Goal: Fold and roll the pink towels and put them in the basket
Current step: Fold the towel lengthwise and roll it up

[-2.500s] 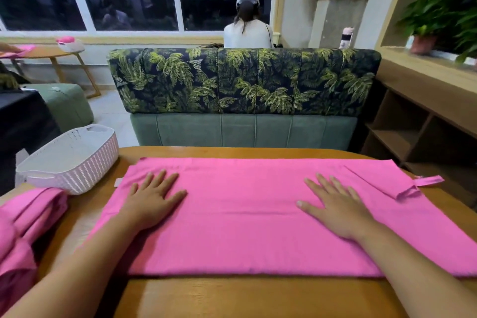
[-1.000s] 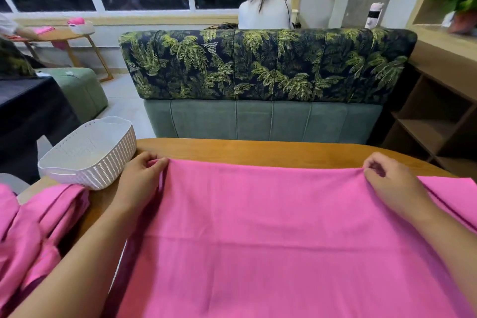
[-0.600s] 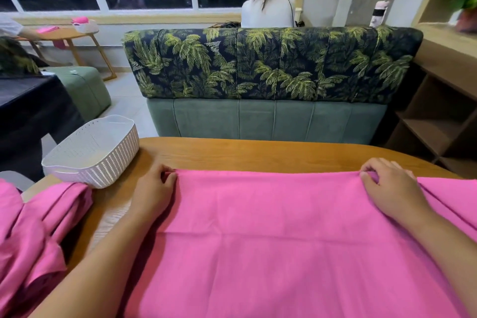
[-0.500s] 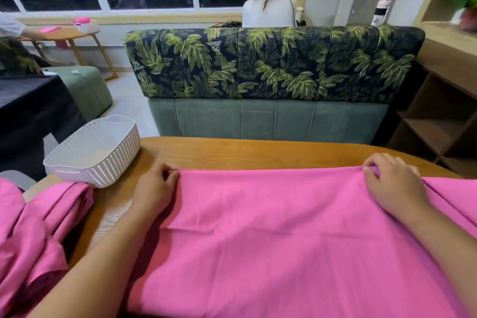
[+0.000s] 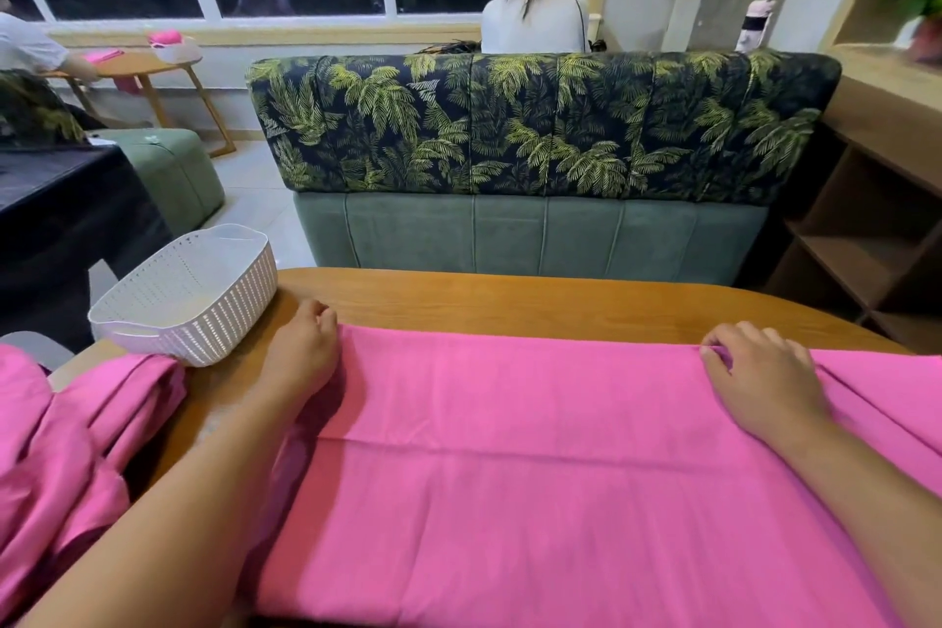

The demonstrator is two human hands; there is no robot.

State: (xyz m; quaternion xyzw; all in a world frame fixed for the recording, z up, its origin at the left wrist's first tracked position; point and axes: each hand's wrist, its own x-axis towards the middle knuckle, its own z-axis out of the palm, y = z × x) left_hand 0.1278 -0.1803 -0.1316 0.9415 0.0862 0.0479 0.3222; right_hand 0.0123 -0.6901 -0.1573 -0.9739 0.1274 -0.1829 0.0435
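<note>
A pink towel [image 5: 535,464] lies spread across the wooden table [image 5: 509,301], with a crease running across its middle. My left hand [image 5: 303,352] pinches the towel's far left corner with curled fingers. My right hand [image 5: 759,377] pinches the far edge toward the right, fingers curled over the cloth. A white perforated basket [image 5: 188,301] stands on the table's far left corner and looks empty. More pink towels [image 5: 66,454] lie bunched at the left.
A sofa back with a palm-leaf print [image 5: 535,128] stands just beyond the table. A wooden shelf unit [image 5: 877,219] is at the right. A person [image 5: 535,10] sits behind the sofa, facing away. A small round table [image 5: 148,66] stands far left.
My hands left the flat towel and took hold of its far edge at the corners. Since half a second ago that edge has come slightly toward me and lies flatter.
</note>
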